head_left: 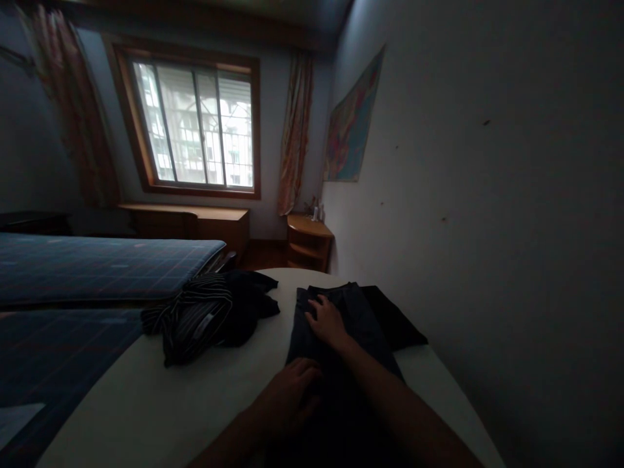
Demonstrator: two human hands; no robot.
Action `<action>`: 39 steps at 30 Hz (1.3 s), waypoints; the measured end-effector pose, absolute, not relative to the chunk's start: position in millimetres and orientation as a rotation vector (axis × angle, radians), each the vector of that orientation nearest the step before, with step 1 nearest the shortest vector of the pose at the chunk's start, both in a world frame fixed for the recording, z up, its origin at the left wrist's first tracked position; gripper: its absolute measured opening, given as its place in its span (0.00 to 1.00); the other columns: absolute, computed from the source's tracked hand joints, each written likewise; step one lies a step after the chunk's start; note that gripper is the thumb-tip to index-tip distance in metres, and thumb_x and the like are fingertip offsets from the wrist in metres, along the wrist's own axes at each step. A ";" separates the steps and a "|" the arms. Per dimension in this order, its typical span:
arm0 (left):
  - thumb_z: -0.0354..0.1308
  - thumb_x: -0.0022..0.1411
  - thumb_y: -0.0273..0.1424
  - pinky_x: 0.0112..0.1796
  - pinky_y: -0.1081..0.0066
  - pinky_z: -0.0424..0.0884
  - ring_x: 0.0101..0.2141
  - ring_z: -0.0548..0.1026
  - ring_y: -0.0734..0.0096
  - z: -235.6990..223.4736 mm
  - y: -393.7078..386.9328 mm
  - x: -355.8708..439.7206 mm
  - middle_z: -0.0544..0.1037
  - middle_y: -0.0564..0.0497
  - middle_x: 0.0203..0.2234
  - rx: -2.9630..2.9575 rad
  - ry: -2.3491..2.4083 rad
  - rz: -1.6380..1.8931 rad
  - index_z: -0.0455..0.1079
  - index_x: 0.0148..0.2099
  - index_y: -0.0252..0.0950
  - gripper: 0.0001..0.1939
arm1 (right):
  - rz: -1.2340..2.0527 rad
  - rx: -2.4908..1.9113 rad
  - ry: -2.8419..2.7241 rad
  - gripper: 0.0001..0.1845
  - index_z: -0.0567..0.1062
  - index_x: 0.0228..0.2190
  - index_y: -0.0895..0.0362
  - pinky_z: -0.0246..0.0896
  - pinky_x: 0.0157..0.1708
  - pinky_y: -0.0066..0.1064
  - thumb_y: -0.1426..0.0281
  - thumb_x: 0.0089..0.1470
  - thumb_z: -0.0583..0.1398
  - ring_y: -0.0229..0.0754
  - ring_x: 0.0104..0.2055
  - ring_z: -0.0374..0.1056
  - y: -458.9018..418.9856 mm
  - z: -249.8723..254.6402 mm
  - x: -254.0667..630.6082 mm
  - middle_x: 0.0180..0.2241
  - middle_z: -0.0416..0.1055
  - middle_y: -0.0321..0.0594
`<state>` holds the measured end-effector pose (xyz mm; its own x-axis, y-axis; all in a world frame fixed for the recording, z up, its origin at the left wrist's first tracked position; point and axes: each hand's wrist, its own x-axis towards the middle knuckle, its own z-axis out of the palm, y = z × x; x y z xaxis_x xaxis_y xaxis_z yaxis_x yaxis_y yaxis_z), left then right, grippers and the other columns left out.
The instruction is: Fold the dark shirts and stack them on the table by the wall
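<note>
Dark navy cloth, one folded garment [368, 328] — lying lengthwise under and between both hands, a banded edge at its far end, its near end lost in shadow.

Right hand [329, 322]: palm down on the far part of the garment, fingers loosely spread and slightly bent, pointing forward and to the left; nothing gripped. Forearm bare, slanting in from the lower right across the cloth.

Left hand [298, 387]: nearer the body, at the garment's left edge, back of the hand upward, fingers curved over toward the right. Whether it pinches any cloth cannot be told, the underside being too dark. Forearm bare, rising from below and to the left.

Black cloth piece [397, 322]: just right of the right hand, partly beneath the garment, one corner pointing outward.

Striped garment [197, 312]: black with pale lines, crumpled, left of both hands and apart from them; black clothing [248, 309] bunched against its right side.

Round table [146, 409]: pale top, bearing all of the above.

Plaid mattress [102, 263]: blue, beyond the table, far to the left of the hands.

Corner shelf [311, 226]: wooden, well ahead of the right hand — wood-framed window [197, 123] farther off, ahead and leftward; map [353, 123] on the wall, ahead and rightward.
</note>
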<state>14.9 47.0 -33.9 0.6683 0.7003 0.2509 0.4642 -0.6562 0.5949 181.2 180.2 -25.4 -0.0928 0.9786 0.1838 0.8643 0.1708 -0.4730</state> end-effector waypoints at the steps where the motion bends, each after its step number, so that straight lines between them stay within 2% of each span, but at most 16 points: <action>1: 0.57 0.60 0.27 0.58 0.63 0.62 0.57 0.66 0.63 -32.8 46.0 15.2 0.70 0.47 0.56 2.397 0.903 0.641 0.67 0.55 0.40 0.20 | 0.303 -1.750 -2.088 0.29 0.69 0.59 0.51 0.42 0.64 0.49 0.56 0.59 0.57 0.57 0.67 0.51 175.0 -26.0 183.0 0.67 0.53 0.49; 3: 0.59 0.59 0.28 0.58 0.62 0.63 0.56 0.67 0.61 -29.9 43.7 16.3 0.71 0.46 0.56 2.409 0.910 0.631 0.67 0.55 0.40 0.21 | 0.294 -1.786 -2.235 0.32 0.65 0.62 0.48 0.33 0.65 0.54 0.49 0.61 0.53 0.59 0.69 0.43 166.7 -30.1 186.0 0.68 0.50 0.48; 6: 0.60 0.57 0.29 0.58 0.61 0.63 0.57 0.66 0.59 -25.6 41.3 18.1 0.70 0.46 0.56 2.428 0.933 0.603 0.66 0.56 0.39 0.24 | 0.345 -1.839 -2.297 0.36 0.57 0.66 0.48 0.25 0.65 0.55 0.46 0.63 0.46 0.58 0.71 0.36 161.5 -39.6 186.7 0.70 0.45 0.48; 9: 0.58 0.56 0.28 0.58 0.62 0.62 0.58 0.65 0.59 -23.4 42.8 17.9 0.70 0.46 0.57 2.444 0.955 0.573 0.66 0.57 0.38 0.24 | 0.319 -1.858 -2.287 0.37 0.53 0.67 0.49 0.23 0.65 0.55 0.46 0.64 0.44 0.57 0.72 0.34 164.1 -45.5 182.4 0.70 0.43 0.48; 17: 0.54 0.58 0.26 0.59 0.60 0.61 0.57 0.66 0.60 -26.2 59.5 3.6 0.66 0.46 0.61 2.473 1.115 0.531 0.65 0.59 0.38 0.25 | 0.344 -1.918 -2.252 0.36 0.52 0.67 0.50 0.20 0.65 0.55 0.47 0.64 0.43 0.56 0.72 0.30 188.5 -42.2 165.3 0.71 0.40 0.46; 22: 0.55 0.56 0.28 0.53 0.58 0.67 0.52 0.71 0.54 -3.0 52.0 0.8 0.73 0.41 0.52 2.476 1.373 0.360 0.66 0.57 0.35 0.25 | 0.347 -1.934 -2.239 0.36 0.51 0.68 0.51 0.22 0.65 0.56 0.49 0.65 0.43 0.57 0.72 0.31 201.6 -41.6 160.0 0.71 0.40 0.48; 25: 0.54 0.56 0.28 0.49 0.55 0.70 0.48 0.75 0.50 8.5 42.9 2.1 0.76 0.38 0.47 2.475 1.440 0.180 0.67 0.55 0.32 0.23 | 0.351 -1.888 -2.254 0.36 0.53 0.67 0.53 0.25 0.65 0.55 0.49 0.65 0.44 0.56 0.71 0.34 199.4 -39.8 162.8 0.70 0.42 0.49; 29: 0.52 0.55 0.24 0.42 0.53 0.74 0.43 0.79 0.45 21.4 29.4 5.2 0.79 0.32 0.44 2.473 1.432 -0.092 0.60 0.62 0.24 0.31 | 0.198 -1.686 -2.262 0.31 0.65 0.61 0.59 0.40 0.64 0.44 0.54 0.64 0.51 0.52 0.65 0.52 178.7 -33.8 172.4 0.63 0.60 0.52; 32: 0.53 0.54 0.23 0.41 0.52 0.75 0.44 0.79 0.41 36.0 16.2 6.0 0.79 0.29 0.45 2.432 1.402 -0.278 0.57 0.65 0.22 0.35 | 0.124 -1.592 -2.252 0.25 0.71 0.55 0.59 0.53 0.58 0.39 0.59 0.61 0.56 0.50 0.57 0.62 154.1 -28.1 180.2 0.53 0.70 0.51; 36: 0.57 0.50 0.24 0.40 0.55 0.75 0.45 0.78 0.41 47.2 -1.6 -0.7 0.77 0.28 0.48 2.377 1.304 -0.359 0.57 0.65 0.24 0.39 | 0.192 -1.480 -2.354 0.21 0.73 0.53 0.55 0.57 0.53 0.38 0.66 0.58 0.58 0.49 0.53 0.64 126.0 -26.0 186.7 0.50 0.72 0.47; 39: 0.57 0.52 0.27 0.38 0.55 0.75 0.42 0.80 0.42 45.5 -12.4 -8.9 0.80 0.33 0.43 2.338 1.249 -0.332 0.67 0.58 0.30 0.29 | 0.243 -1.346 -2.414 0.24 0.74 0.53 0.50 0.58 0.53 0.36 0.76 0.57 0.55 0.46 0.53 0.64 116.3 -31.8 188.1 0.51 0.71 0.43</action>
<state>-8.9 -12.4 45.5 0.5572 0.7178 -0.4174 0.8304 -0.4782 0.2861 188.1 116.3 -31.8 -0.4780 0.8477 0.2300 0.7847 0.5298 -0.3218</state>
